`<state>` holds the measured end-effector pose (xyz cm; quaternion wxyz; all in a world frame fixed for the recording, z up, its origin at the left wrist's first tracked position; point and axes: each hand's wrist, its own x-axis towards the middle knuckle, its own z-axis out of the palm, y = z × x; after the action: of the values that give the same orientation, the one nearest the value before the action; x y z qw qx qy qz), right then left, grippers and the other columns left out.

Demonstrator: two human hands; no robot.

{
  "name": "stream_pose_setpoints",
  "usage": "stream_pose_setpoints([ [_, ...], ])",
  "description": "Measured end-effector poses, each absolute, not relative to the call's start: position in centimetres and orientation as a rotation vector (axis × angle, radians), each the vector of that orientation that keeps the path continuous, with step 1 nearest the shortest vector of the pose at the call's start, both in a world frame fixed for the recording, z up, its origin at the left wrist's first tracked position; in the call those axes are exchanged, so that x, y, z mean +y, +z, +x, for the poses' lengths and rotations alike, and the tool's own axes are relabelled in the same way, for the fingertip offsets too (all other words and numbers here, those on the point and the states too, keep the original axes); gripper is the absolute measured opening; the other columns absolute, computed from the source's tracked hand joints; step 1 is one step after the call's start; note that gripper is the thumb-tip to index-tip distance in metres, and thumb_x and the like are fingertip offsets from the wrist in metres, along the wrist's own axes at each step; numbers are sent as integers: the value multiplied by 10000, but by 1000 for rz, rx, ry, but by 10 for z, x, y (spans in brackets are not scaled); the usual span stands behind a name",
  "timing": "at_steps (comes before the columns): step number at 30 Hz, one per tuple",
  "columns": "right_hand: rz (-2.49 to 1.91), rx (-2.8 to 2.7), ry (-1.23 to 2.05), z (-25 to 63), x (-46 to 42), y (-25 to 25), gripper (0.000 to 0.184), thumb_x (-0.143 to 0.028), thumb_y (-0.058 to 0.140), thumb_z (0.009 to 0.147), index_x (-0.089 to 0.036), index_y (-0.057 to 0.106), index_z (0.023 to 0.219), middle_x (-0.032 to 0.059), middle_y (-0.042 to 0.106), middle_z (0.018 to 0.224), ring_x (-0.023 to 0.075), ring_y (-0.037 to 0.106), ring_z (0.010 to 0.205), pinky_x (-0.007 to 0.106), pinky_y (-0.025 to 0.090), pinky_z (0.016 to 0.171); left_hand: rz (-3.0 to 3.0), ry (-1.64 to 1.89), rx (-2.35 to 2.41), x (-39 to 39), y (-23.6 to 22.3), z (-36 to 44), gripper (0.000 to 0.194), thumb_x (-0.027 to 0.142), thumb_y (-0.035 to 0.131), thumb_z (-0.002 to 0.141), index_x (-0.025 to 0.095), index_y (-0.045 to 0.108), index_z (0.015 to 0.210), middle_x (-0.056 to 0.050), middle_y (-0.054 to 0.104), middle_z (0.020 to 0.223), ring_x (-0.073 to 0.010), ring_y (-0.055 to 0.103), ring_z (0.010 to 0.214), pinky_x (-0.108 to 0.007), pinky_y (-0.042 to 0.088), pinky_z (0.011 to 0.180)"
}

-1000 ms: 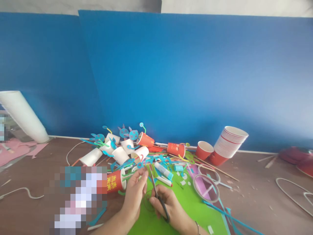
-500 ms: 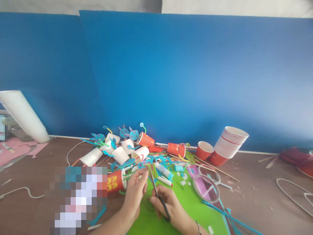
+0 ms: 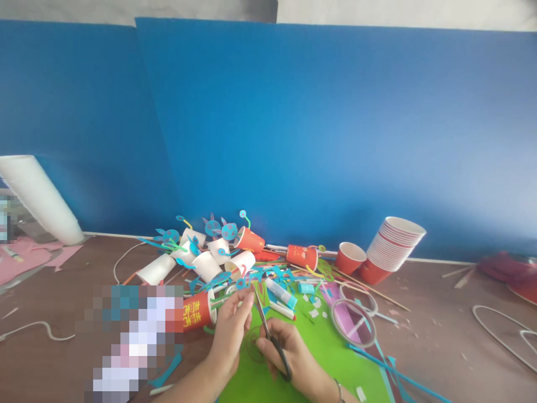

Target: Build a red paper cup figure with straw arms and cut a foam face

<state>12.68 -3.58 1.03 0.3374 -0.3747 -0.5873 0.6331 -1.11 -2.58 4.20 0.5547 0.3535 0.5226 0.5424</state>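
Note:
My right hand [image 3: 289, 350] is closed around the black handles of a pair of scissors [image 3: 274, 341], whose blades point up and away toward my left fingertips. The fingers of my left hand [image 3: 235, 319] are pinched on a small piece of green paper [image 3: 260, 294] with reddish drawn lines, right at the scissors' tip. Beneath both hands lies a large green sheet [image 3: 323, 358], with a round outline drawn on it near my right thumb. A glue stick [image 3: 281, 294] and a white marker with a red end [image 3: 283, 310] lie just beyond my hands.
White and red paper cups [image 3: 207, 266] with blue paper animal faces are heaped at the back. A red cup [image 3: 193, 312] lies beside my left hand. A stack of cups [image 3: 394, 246] leans against the blue panel [image 3: 335, 140]. A pale ring [image 3: 354, 323] rests at right.
The small green paper at the scissors' tip has turned slightly and shows more of its face. Both hands stay almost in the same place.

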Motion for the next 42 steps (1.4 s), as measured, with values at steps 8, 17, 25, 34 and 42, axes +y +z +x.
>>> stream_pose_setpoints([
  [8, -918, -1502, 1661, 126, -36, 10, 488, -636, 668, 742, -181, 496, 780, -78, 461, 515, 58, 412, 415, 170, 296, 390, 855, 1278, 1221, -25, 38, -11, 529, 679, 689, 628, 179, 536, 713, 104, 317, 450, -70, 224, 455, -226, 134, 457],
  [17, -942, -1497, 1665, 125, -38, 13, 506, -661, 671, 720, -193, 486, 774, -82, 457, 499, 60, 396, 399, 173, 299, 381, 847, 1281, 1225, -27, 39, -9, 506, 660, 689, 646, 184, 523, 685, 103, 315, 449, -75, 220, 457, -228, 135, 460],
  [25, -942, -1471, 1645, 123, -39, 18, 484, -622, 707, 715, -200, 475, 761, -87, 436, 510, 62, 384, 408, 180, 321, 396, 840, 1283, 1196, -30, 42, -7, 494, 640, 705, 643, 176, 542, 686, 99, 320, 464, -76, 228, 469, -223, 142, 468],
  [34, -889, -1450, 1659, 123, -39, 16, 474, -603, 711, 726, -189, 487, 780, -73, 473, 507, 61, 382, 401, 179, 301, 387, 854, 1262, 1195, -30, 38, -7, 477, 624, 694, 664, 175, 533, 690, 94, 332, 478, -82, 237, 482, -223, 155, 478],
  [42, -915, -1457, 1634, 124, -39, 16, 461, -590, 718, 726, -190, 491, 757, -80, 449, 505, 65, 392, 416, 182, 316, 403, 863, 1272, 1172, -30, 37, -8, 464, 614, 698, 678, 176, 548, 706, 89, 339, 496, -85, 255, 485, -223, 159, 475],
])
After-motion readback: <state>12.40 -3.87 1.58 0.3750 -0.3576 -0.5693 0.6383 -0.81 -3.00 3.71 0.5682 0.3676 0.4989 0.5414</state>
